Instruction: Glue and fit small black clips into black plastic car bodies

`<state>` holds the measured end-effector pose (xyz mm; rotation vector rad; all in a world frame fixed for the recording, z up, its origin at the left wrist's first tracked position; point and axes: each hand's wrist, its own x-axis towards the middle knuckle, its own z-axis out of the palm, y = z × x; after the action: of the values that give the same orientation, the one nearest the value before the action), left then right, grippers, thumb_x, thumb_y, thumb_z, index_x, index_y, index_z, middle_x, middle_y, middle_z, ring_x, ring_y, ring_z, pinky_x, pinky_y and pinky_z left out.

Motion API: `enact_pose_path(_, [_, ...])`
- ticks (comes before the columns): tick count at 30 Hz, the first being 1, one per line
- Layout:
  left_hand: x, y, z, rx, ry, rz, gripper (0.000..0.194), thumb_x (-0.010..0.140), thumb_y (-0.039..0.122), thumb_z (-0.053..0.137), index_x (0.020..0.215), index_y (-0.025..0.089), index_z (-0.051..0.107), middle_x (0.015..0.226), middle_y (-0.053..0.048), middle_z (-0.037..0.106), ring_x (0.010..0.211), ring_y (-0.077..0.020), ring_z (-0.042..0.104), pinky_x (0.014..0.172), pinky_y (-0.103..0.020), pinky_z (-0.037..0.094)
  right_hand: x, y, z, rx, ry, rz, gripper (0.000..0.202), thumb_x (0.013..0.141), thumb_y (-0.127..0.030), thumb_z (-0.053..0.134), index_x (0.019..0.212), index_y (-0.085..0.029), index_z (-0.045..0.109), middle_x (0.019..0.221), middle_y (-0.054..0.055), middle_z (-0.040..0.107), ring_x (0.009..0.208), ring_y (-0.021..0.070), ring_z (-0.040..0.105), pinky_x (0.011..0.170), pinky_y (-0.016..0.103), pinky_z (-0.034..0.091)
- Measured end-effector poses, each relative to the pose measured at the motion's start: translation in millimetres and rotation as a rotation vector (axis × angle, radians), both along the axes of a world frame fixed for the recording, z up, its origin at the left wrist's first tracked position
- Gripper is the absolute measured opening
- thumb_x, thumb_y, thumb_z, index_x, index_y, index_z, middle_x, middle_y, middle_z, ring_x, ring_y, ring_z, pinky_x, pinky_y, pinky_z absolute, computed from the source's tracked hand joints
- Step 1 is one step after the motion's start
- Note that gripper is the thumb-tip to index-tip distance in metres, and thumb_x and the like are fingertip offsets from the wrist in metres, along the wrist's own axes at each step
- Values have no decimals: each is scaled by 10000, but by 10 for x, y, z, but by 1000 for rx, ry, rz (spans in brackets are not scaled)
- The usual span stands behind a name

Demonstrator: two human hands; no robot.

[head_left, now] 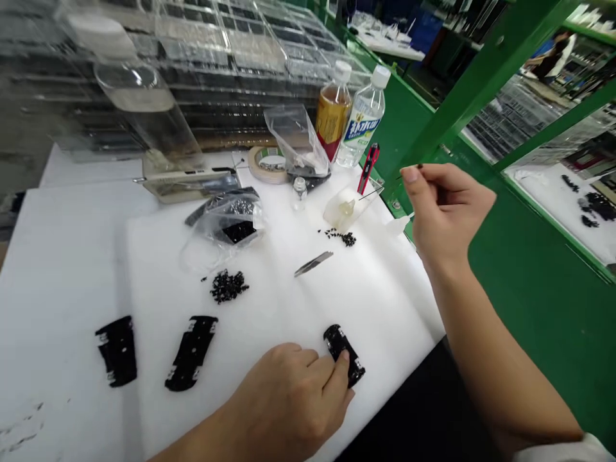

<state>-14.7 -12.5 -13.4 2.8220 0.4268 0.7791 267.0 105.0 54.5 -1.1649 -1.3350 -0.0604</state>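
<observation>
My left hand (308, 398) is closed at the front of the white work surface. Its index finger presses on a small black plastic part (342, 346) with shiny metal bits, and the thumb lies close beside the part's lower end. Raised at the right, my right hand (445, 205) pinches a thin dark needle-like rod (371, 193) between thumb and index finger. The rod points left, over a small translucent dish (339, 212) with a yellowish lump of glue-like material. Two more black plastic parts, one (191, 353) and another (119, 351), lie to the left.
A pile of tiny black pieces (228, 286) and a smaller pile (348, 239) lie mid-table, near tweezers (314, 264). Behind are a plastic bag (231, 221), tape roll (262, 165), red cutter (368, 168), bottles (360, 122) and stacked clear trays (216, 70). A green frame (481, 83) borders the right.
</observation>
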Motion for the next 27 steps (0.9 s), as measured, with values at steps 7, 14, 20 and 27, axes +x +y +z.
enact_pose_path(7, [-4, -23, 18, -12, 24, 14, 273, 986, 208, 675, 1192, 39, 735, 700, -7, 638, 503, -201, 565, 374, -393, 433, -178, -27, 6, 17, -106, -1, 170, 975, -327, 789, 839, -228, 767, 646, -40, 475, 622, 137, 420, 628, 345, 330])
enact_pose_path(14, [11, -17, -38, 5, 2, 19, 260, 992, 224, 651, 1171, 54, 733, 685, 0, 622, 490, -199, 542, 365, -381, 403, -182, 12, 18, -252, -270, 78, 193, 956, -410, 815, 988, -220, 806, 661, -45, 533, 594, 127, 469, 596, 318, 371])
enact_pose_path(20, [-65, -121, 458, 203, -39, 125, 187, 933, 306, 744, 813, 181, 675, 628, 1, 551, 480, -212, 492, 362, -391, 326, -457, -1201, -61, -703, -438, 190, 404, 1046, -537, 693, 1330, -250, 663, 827, -26, 690, 576, 123, 586, 553, 281, 496])
enact_pose_path(27, [-693, -120, 839, 326, 275, 659, 328, 1066, 327, 637, 1254, 69, 711, 754, -20, 663, 550, -200, 631, 456, -365, 433, -884, -2193, -508, -527, -696, 1, 529, 1083, -489, 644, 1497, -169, 564, 1116, 131, 798, 938, 277, 804, 688, 358, 663])
